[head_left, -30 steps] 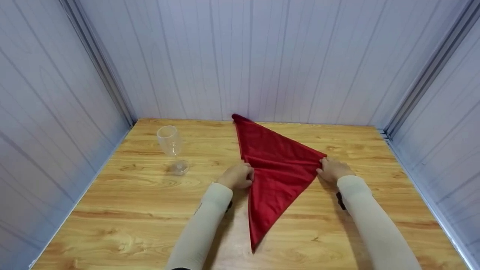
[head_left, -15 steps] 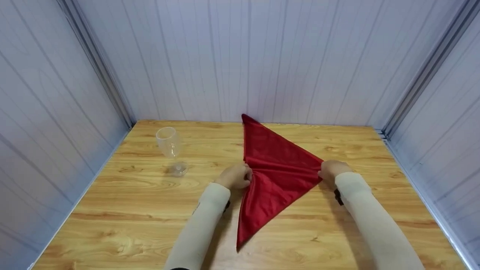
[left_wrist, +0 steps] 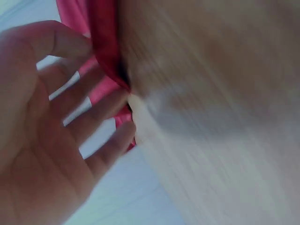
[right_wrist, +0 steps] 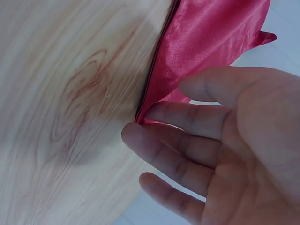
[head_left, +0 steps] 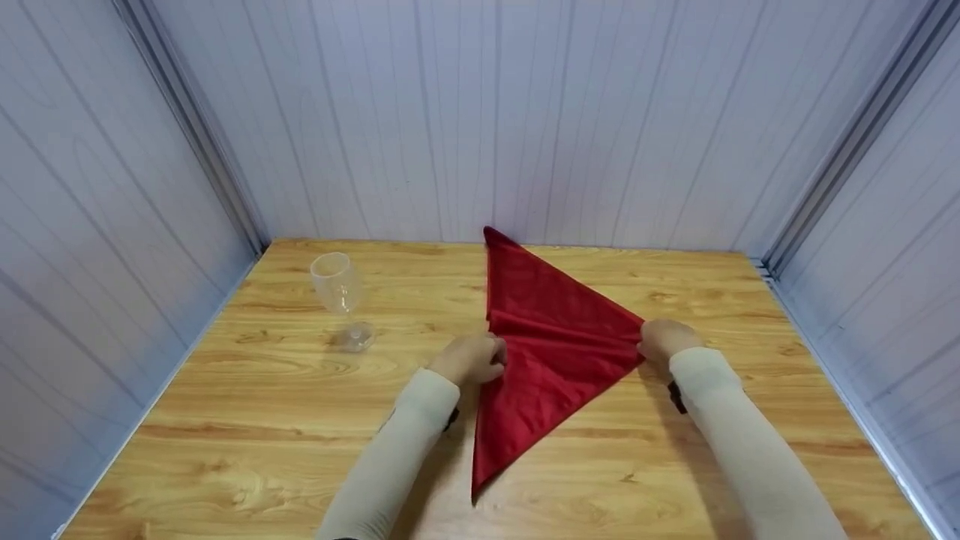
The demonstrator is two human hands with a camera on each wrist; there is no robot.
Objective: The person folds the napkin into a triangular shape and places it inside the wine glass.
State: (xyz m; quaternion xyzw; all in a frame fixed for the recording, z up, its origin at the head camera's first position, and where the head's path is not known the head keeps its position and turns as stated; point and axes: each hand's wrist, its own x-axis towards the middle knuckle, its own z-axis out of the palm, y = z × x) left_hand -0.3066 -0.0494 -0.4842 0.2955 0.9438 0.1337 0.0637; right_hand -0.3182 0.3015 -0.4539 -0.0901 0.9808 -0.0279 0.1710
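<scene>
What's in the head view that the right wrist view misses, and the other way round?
Head only: the clear stemmed glass, upright, the left grip at the near-left edge of the cloth, and both pale sleeves.

Right wrist only: the palm side of the right grip; the head view has just its back.

Both: the right grip at a corner of the red cloth, plus the wood-grain table.
</scene>
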